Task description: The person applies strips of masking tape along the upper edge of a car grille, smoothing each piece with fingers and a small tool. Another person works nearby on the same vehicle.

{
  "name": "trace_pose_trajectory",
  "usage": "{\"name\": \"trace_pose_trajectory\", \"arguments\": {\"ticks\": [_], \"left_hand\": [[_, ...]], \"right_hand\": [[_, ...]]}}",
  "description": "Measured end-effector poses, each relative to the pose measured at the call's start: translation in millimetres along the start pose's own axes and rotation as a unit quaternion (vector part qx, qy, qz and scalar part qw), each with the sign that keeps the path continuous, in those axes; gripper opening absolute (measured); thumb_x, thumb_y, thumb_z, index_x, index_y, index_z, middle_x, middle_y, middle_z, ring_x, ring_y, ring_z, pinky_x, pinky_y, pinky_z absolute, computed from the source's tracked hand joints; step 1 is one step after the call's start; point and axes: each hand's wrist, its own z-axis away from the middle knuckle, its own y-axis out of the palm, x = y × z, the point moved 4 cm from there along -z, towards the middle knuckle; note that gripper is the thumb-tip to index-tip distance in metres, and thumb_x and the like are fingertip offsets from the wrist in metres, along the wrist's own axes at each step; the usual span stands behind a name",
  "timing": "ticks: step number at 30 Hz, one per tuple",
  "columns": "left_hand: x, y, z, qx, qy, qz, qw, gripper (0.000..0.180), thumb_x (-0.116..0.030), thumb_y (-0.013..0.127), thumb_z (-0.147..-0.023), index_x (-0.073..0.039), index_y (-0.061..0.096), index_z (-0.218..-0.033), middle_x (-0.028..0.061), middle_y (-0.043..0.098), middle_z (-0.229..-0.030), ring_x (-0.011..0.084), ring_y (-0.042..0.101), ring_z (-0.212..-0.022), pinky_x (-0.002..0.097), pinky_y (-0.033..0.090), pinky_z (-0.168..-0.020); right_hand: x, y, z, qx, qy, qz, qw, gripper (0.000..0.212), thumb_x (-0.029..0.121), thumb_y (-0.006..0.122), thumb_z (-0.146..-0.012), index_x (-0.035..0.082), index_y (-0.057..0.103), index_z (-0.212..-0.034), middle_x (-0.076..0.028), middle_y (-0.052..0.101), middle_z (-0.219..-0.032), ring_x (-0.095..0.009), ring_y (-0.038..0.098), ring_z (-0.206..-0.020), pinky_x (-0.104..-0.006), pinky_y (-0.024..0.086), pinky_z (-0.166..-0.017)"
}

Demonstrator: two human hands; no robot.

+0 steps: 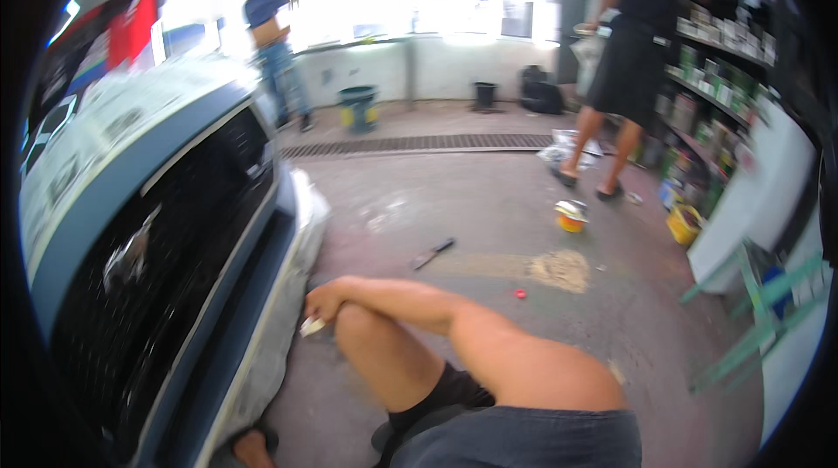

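My right arm crosses over my bent knee, and my right hand (326,300) rests beside the knee, close to the lower edge of a car (166,138). Its fingers are closed on a small pale thing (312,326), too blurred to name. Grey-blue bodywork surrounds the car's dark rear glass, and whitish covering lies over the roof and lower edge. My left hand is out of view. On the floor ahead lies a flat-bladed tool with a dark handle (434,252). A yellow-orange tub (572,217) with a silvery top stands farther right.
A red cap (520,293) and a tan powdery patch (560,271) are on the floor. Green stands (768,302) and crowded shelves (720,92) line the right. One person (642,40) stands by the shelves, another (272,40) beyond the car. A floor grate (419,144) runs across the back.
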Motion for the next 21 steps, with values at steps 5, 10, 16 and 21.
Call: {"name": "trace_pose_trajectory", "arguments": {"ticks": [5,10,16,21], "left_hand": [[82.9,32.7,9.1,0.053,-0.103,0.034,0.993,0.079,-0.071,0.053,-0.093,-0.01,0.058,-0.143,0.0153,0.06,-0.146,0.0335,0.055,-0.137,0.0532,0.047,-0.106],[128.1,33.3,20.5,0.066,-0.152,0.074,0.983,0.08,-0.071,0.053,-0.093,-0.01,0.058,-0.143,0.0157,0.06,-0.146,0.0338,0.055,-0.137,0.0534,0.047,-0.106],[146.0,26.3,36.0,0.109,-0.192,0.119,0.968,0.081,-0.071,0.053,-0.092,-0.009,0.058,-0.144,0.0161,0.06,-0.146,0.0342,0.055,-0.137,0.0535,0.046,-0.107],[123.8,11.6,31.3,0.126,-0.215,0.148,0.957,0.081,-0.071,0.054,-0.092,-0.008,0.057,-0.144,0.0165,0.06,-0.146,0.0344,0.055,-0.137,0.0537,0.046,-0.107]], "right_hand": [[21.4,-9.0,22.3,0.047,0.089,-0.059,0.993,0.038,0.018,0.073,-0.074,0.007,0.075,-0.11,-0.015,0.075,-0.096,-0.029,0.07,-0.09,-0.0431,0.054,-0.078],[40.0,-16.5,9.7,0.028,0.077,-0.071,0.994,0.036,0.017,0.069,-0.071,0.005,0.076,-0.104,-0.016,0.076,-0.095,-0.034,0.071,-0.09,-0.0457,0.054,-0.078],[47.6,-21.4,11.5,0.099,0.057,-0.099,0.988,0.028,0.019,0.069,-0.087,0.005,0.073,-0.11,-0.013,0.074,-0.101,-0.023,0.07,-0.092,-0.0389,0.054,-0.085],[79.0,-61.4,-21.2,0.148,0.012,-0.154,0.977,0.031,0.016,0.069,-0.086,0.001,0.073,-0.113,-0.012,0.075,-0.099,-0.02,0.069,-0.09,-0.0344,0.054,-0.085]]}}
